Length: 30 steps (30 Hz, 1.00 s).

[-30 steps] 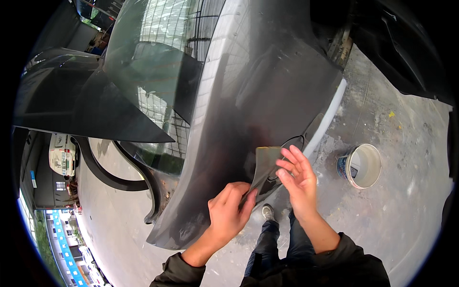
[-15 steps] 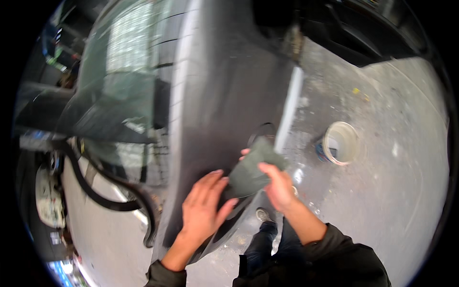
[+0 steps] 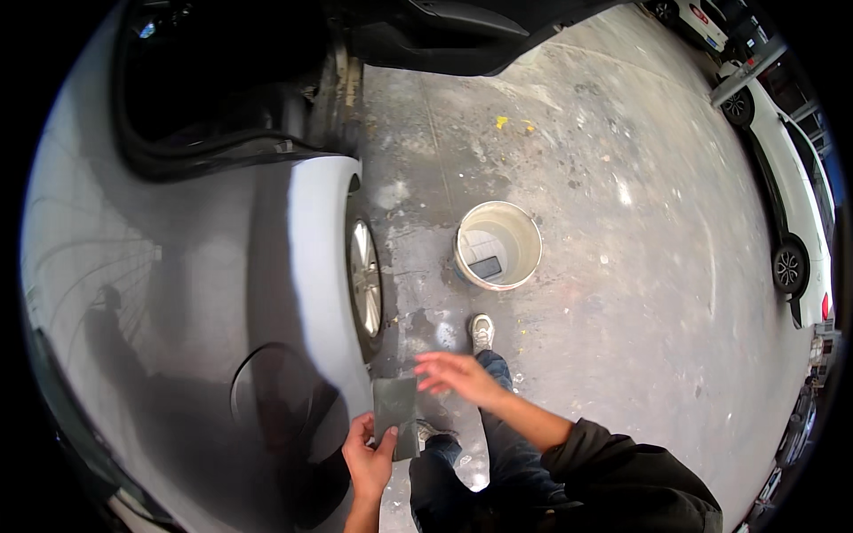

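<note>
A grey-green sheet (image 3: 395, 410), which looks like sandpaper, is pinched between the thumb and fingers of my left hand (image 3: 369, 457). It hangs beside the dark grey side panel (image 3: 195, 258) of a car, by the pale band (image 3: 322, 249) above the rear wheel (image 3: 365, 280). Just right of the sheet's upper edge, my right hand (image 3: 455, 377) is apart from it, fingers stretched out and holding nothing. A round fuel flap (image 3: 274, 391) is set in the panel to the left.
A whitish bucket (image 3: 528, 238) stands on the stained floor ahead of my feet, with a dark rectangular block (image 3: 485, 266) inside. An open car door (image 3: 444, 40) juts out at the top. White cars (image 3: 804, 204) are parked at the far right.
The sheet has passed from my right hand to my left. My left hand has come off the car panel. The view has swung right, toward the bucket and the wheel.
</note>
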Available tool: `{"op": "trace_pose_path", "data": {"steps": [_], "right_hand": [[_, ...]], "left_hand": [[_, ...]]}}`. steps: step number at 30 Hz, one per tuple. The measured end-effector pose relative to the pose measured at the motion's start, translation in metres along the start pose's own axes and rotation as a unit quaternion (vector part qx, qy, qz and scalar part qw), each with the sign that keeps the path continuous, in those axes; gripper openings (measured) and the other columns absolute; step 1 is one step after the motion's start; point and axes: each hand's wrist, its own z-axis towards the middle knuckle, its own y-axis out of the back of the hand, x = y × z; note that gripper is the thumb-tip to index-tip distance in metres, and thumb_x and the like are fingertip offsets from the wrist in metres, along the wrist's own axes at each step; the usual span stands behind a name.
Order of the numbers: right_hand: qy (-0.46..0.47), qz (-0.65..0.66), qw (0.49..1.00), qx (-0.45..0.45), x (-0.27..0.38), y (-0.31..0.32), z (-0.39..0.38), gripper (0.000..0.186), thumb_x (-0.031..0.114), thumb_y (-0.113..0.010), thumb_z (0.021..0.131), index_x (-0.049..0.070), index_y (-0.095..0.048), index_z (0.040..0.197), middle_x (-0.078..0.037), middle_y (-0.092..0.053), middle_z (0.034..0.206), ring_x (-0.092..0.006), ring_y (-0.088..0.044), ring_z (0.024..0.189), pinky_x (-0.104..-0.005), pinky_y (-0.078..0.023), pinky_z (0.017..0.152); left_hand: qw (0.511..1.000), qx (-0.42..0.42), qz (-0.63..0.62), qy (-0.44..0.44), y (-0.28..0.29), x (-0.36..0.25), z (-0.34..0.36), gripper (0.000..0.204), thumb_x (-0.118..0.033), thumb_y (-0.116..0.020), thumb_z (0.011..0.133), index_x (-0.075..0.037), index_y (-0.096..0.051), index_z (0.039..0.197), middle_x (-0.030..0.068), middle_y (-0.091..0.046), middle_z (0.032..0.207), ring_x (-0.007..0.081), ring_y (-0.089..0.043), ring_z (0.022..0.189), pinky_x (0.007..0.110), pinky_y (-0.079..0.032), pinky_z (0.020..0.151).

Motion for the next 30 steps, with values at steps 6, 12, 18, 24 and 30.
{"op": "trace_pose_path", "data": {"steps": [6,12,18,24,30], "right_hand": [[-0.067,-0.236,0.929,-0.276,-0.103,0.317,0.133,0.037,0.032,-0.053,0.106,0.004,-0.068,0.125,-0.008,-0.073,0.109,-0.0174,-0.070,0.093,-0.0343,-0.055,0.078],[-0.126,-0.553,0.763,-0.310,-0.174,0.528,0.278,0.036,0.036,-0.053,0.101,0.007,-0.071,0.109,-0.022,-0.071,0.107,-0.0432,-0.067,0.102,-0.0515,-0.053,0.089],[-0.315,-0.634,0.689,-0.155,-0.244,0.588,0.359,0.033,0.030,-0.054,0.099,0.004,-0.072,0.108,-0.025,-0.068,0.118,-0.0403,-0.064,0.115,-0.0485,-0.050,0.101],[-0.399,-0.428,0.780,-0.223,-0.294,0.586,0.373,0.042,0.035,-0.059,0.094,-0.001,-0.070,0.113,-0.024,-0.068,0.122,-0.0416,-0.064,0.115,-0.0463,-0.049,0.102],[-0.402,-0.353,0.844,0.026,-0.202,0.547,0.365,0.068,0.053,-0.070,0.087,0.002,-0.064,0.131,-0.022,-0.062,0.137,-0.0380,-0.059,0.128,-0.0488,-0.049,0.101]], "left_hand": [[0.994,-0.048,-0.030,0.090,-0.089,0.116,0.052,0.021,0.009,-0.063,0.084,-0.005,-0.051,0.094,-0.0010,-0.054,0.086,0.0074,-0.052,0.083,0.024,-0.044,0.079],[0.970,-0.025,-0.016,0.242,-0.163,0.198,0.086,0.023,0.002,-0.060,0.091,-0.002,-0.056,0.113,0.0053,-0.058,0.105,0.0154,-0.054,0.095,0.031,-0.047,0.082],[0.953,-0.018,0.039,0.300,-0.189,0.235,0.100,0.029,0.007,-0.059,0.092,0.004,-0.062,0.120,0.0048,-0.063,0.099,0.0141,-0.057,0.089,0.028,-0.051,0.073],[0.938,-0.043,0.002,0.345,-0.222,0.211,0.127,0.030,0.010,-0.056,0.091,0.003,-0.062,0.121,0.0028,-0.062,0.098,0.0116,-0.054,0.083,0.027,-0.049,0.070],[0.953,-0.003,-0.003,0.303,-0.244,0.177,0.138,0.031,0.011,-0.050,0.094,0.003,-0.060,0.122,0.0033,-0.062,0.102,0.0110,-0.055,0.086,0.026,-0.049,0.075]]}}
